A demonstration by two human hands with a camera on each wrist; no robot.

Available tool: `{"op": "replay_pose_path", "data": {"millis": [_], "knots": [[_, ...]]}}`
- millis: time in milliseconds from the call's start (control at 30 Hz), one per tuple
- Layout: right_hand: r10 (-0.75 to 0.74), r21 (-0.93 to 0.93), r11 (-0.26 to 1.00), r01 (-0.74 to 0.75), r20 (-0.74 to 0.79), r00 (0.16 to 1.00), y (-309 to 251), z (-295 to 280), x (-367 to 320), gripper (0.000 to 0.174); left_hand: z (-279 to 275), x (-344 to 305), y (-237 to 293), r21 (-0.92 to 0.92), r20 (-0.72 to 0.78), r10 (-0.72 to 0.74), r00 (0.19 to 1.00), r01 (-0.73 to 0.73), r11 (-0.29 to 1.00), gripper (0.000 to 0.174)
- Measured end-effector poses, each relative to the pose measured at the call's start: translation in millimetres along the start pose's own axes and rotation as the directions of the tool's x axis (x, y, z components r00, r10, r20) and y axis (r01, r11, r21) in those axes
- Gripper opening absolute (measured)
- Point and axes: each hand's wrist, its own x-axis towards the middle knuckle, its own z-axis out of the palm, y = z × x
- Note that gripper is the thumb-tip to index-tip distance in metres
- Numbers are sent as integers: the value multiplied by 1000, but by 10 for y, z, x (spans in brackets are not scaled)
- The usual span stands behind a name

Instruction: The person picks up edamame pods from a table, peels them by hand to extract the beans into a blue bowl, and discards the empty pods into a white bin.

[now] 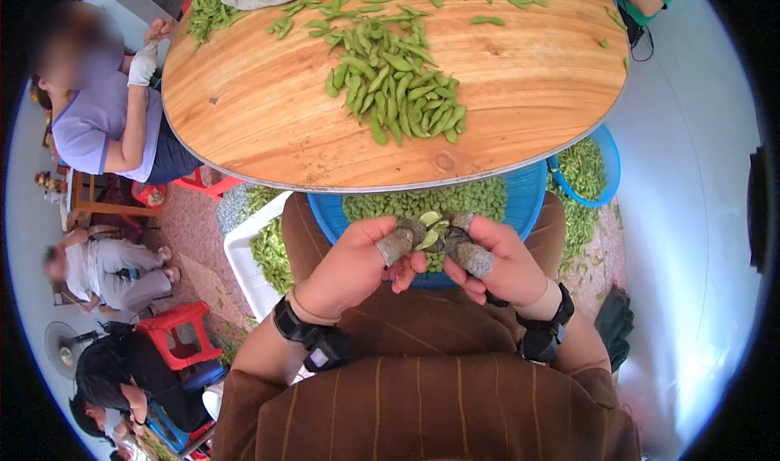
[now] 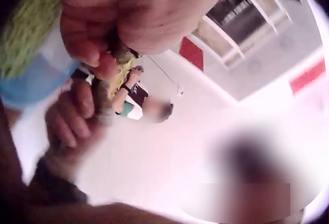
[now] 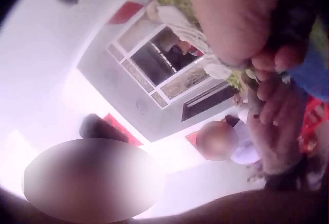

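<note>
Just above my lap, both hands meet over a blue basin (image 1: 532, 217) of shelled green beans (image 1: 374, 207). My left hand (image 1: 345, 266) and right hand (image 1: 508, 266) pinch a pale green edamame pod (image 1: 431, 219) between thumbs and fingers. It looks split, its light inside facing up. Grey cloth finger covers (image 1: 475, 259) wrap the thumbs, and darker ones sit on other fingertips. In the left wrist view my left hand (image 2: 139, 13) looms large, with the fingers bunched against the right. The right wrist view shows the hands' fingertips together, the pod mostly hidden.
A round wooden table (image 1: 252, 112) with a heap of edamame pods (image 1: 398, 95) stands ahead. To the left is a white crate (image 1: 244, 258) of pods; to the right, a blue basket (image 1: 609, 164). A person (image 1: 114, 128) sits left of the table, near a red stool (image 1: 175, 335).
</note>
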Motion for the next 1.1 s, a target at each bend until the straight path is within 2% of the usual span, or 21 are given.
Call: {"op": "replay_pose_path", "data": {"millis": [33,67,100,133,167,233,267,333,367,400,533,600,667,700,733,800,900,933,1000,1033,1100], "knots": [[22,-48,999,-23,-14,1000,13,-15,2,23,-5,13,-11,0,1,0,1000,0,1000,16],[23,-48,999,-24,-15,1000,80,-35,40,23,-4,21,-25,220,-39,54,998,-44,975,15],[-322,-419,871,256,-94,942,161,-49,118,27,1,29,-35,431,-65,116,991,-77,899,14],[-632,-734,540,411,-32,774,204,-47,164,32,23,34,-48,430,-65,115,991,-76,899,14],[-631,-734,541,410,-33,775,207,-36,149,32,58,35,-64,443,-46,156,987,-120,889,15],[-537,-836,508,206,-121,835,113,43,108,37,97,34,-59,454,-25,196,980,-164,876,17],[-537,-837,508,206,-121,835,134,32,120,37,106,40,-42,502,-12,202,979,-168,848,17],[-538,-939,303,162,-28,842,204,-8,163,32,108,38,-33,548,0,209,978,-174,818,18],[-537,-939,302,164,-25,843,215,-16,172,32,102,28,-36,625,15,201,979,-167,763,18],[-567,-964,237,122,-35,823,224,-22,179,31,95,13,-42,695,28,191,981,-156,702,18],[-624,-992,97,75,-2,781,207,-119,184,30,96,2,-103,655,10,172,985,-137,743,16],[-621,-990,130,58,-36,783,156,-36,92,31,104,12,-79,653,-121,175,977,-54,756,14],[-612,-986,162,38,-71,787,137,31,48,31,84,45,-128,708,-116,207,971,-66,703,12],[-596,-977,192,89,-44,801,139,69,54,30,69,65,-160,763,-106,239,965,-75,642,11],[-584,-965,221,141,-15,812,135,87,59,28,57,81,-197,763,-105,242,965,-78,642,11],[-536,-958,237,163,11,844,175,30,122,26,41,104,-235,922,179,448,876,-308,235,10],[-456,-944,265,198,58,888,172,28,159,22,-11,64,-190,925,258,405,877,-345,158,10],[-463,-937,270,219,73,883,197,34,160,22,-23,36,-172,926,258,406,877,-345,156,10],[-471,-932,270,243,92,877,203,54,159,21,-30,-30,-116,865,188,278,942,-293,407,10],[-467,-925,271,266,115,877,191,71,156,21,-43,-76,-78,865,187,282,941,-294,406,10],[-463,-917,273,290,139,876,182,69,169,21,-101,-181,-13,806,160,173,972,-229,546,12]]}}
